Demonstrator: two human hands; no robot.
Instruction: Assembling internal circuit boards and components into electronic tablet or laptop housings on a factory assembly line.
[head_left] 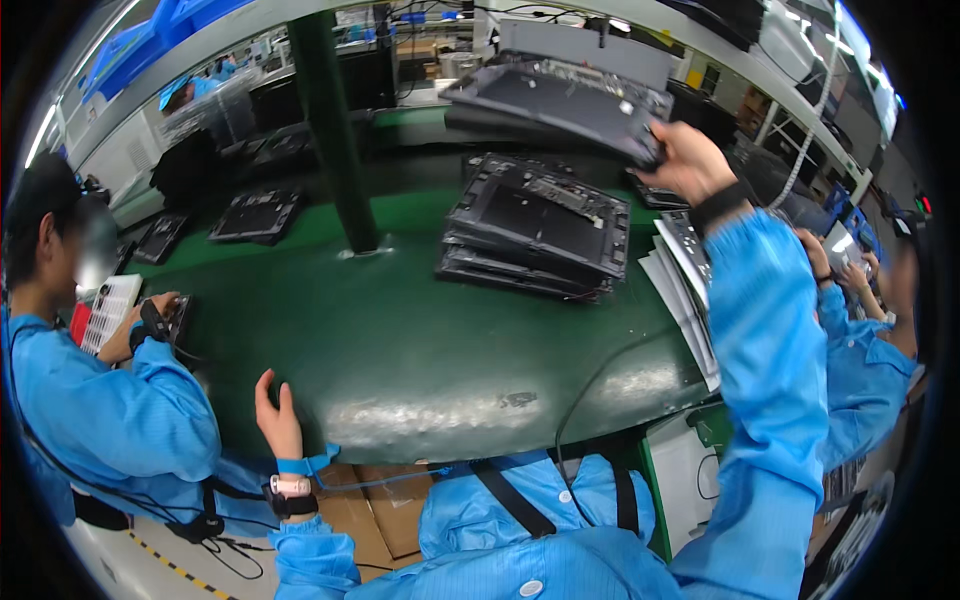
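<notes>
R hand [690,162] grips panel [570,100] by rt corner, up nr tabletop's [330,330] far edge; L hand [279,418] empty, fingers apart, nr front edge. Prob stiff, lightish, fragile; best held by rim.

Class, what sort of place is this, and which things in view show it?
Likely an electronics workshop or factory floor: a stack of dark, flat device parts lies on a long green workbench, the right hand holds a similar part, and a co-worker wears a blue work coat.

Passage between post [336,135] and stack [535,225]
</notes>
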